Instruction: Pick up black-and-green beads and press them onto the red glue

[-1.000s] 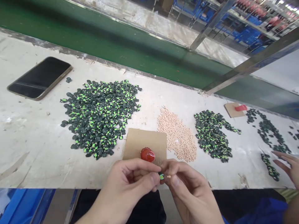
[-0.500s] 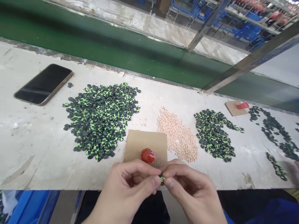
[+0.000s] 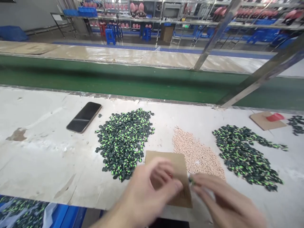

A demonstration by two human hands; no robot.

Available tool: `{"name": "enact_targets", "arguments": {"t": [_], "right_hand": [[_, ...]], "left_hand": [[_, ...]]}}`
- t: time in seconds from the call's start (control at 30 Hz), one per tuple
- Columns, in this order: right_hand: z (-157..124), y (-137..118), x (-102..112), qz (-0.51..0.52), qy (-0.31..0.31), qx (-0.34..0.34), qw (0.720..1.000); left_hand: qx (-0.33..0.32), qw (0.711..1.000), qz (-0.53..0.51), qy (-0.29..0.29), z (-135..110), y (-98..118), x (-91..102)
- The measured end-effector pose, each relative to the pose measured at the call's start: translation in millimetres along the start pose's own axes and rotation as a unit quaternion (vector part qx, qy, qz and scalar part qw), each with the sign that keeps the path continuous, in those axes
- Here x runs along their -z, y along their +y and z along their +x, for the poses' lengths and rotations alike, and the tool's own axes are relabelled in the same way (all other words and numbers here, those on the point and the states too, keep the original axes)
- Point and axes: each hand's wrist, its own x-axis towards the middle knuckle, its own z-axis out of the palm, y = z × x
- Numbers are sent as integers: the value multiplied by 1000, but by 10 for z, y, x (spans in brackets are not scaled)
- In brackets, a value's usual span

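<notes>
My right hand [image 3: 228, 198] pinches a small dark-and-green piece [image 3: 191, 180] between thumb and fingertips, at the right edge of a cardboard square [image 3: 163, 155]. Over that cardboard is my left hand [image 3: 152, 190], blurred, its fingers curved and the thumb apart from them; I see nothing between them. Behind its fingers, a bit of a red blob or dish [image 3: 169, 174] shows, mostly hidden. A heap of dark pieces with bright green marks [image 3: 124, 142] lies left of the cardboard. To the right spreads a pile of small pale pink beads [image 3: 197, 152].
Another heap of dark-green pieces [image 3: 247, 155] lies further right. Behind it, a second cardboard piece [image 3: 260, 120] carries a red cup-like thing [image 3: 275, 117]. A phone [image 3: 85, 117] rests at the back left. A metal post [image 3: 256, 79] slants beyond the table's back edge.
My hands have parted; the right carried the small piece rightward and the left moved over the cardboard, covering most of the red thing. The view has tilted up and shifted left.
</notes>
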Motion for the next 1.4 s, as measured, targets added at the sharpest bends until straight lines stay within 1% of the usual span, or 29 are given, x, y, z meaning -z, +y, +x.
{"name": "enact_targets", "arguments": {"t": [0.03, 0.07, 0.13, 0.2, 0.27, 0.33, 0.4, 0.53, 0.63, 0.7, 0.8, 0.87, 0.97, 1.13, 1.23, 1.27, 1.3, 1.33, 1.37, 1.4], "right_hand": [[30, 147, 80, -78, 35, 8, 996], [65, 304, 170, -157, 76, 11, 985], [134, 611, 361, -284, 129, 2, 950], [180, 845, 530, -335, 143, -7, 931], [188, 962, 641, -354, 132, -7, 926], [169, 957, 668, -361, 109, -1, 926], [143, 858, 612, -361, 77, 5, 929], [135, 594, 362, -352, -2, 11, 936], [166, 512, 188, -339, -34, 12, 940], [187, 521, 113, -324, -35, 16, 945], [216, 565, 57, -289, -24, 27, 957], [242, 581, 43, -265, -19, 31, 964], [287, 570, 39, -237, -9, 21, 971], [319, 483, 105, -184, 16, -40, 982], [299, 323, 166, -133, 15, -85, 987], [288, 242, 171, -87, 12, -114, 990], [276, 151, 165, -15, 9, -153, 988], [263, 54, 149, 76, 6, -199, 977], [249, -43, 123, 179, -1, -246, 953], [234, -137, 93, 275, -8, -288, 917]], "left_hand": [[-66, 978, 185, 75, 123, 8, 111], [-91, 958, 245, 116, 257, 4, 227], [-112, 939, 295, 139, 516, -34, 436], [-130, 929, 321, 129, 701, -98, 573], [-140, 925, 331, 120, 782, -162, 632], [-145, 926, 330, 118, 782, -210, 647], [-140, 930, 318, 119, 747, -234, 650], [-105, 947, 273, 135, 695, -209, 668], [-69, 962, 214, 154, 643, -142, 694], [-44, 977, 150, 145, 576, -85, 712], [-7, 994, 33, 103, 445, -6, 724], [15, 996, -39, 83, 367, 28, 715], [38, 989, -121, 77, 288, 32, 688], [49, 977, -192, 74, 201, -44, 643], [36, 979, -182, 84, 114, -39, 570], [26, 982, -167, 88, 77, -17, 520], [12, 985, -149, 90, 38, 12, 453], [-7, 988, -130, 83, -1, 47, 370], [-36, 990, -112, 81, -37, 84, 275], [-65, 992, -88, 65, -66, 120, 173]]}}
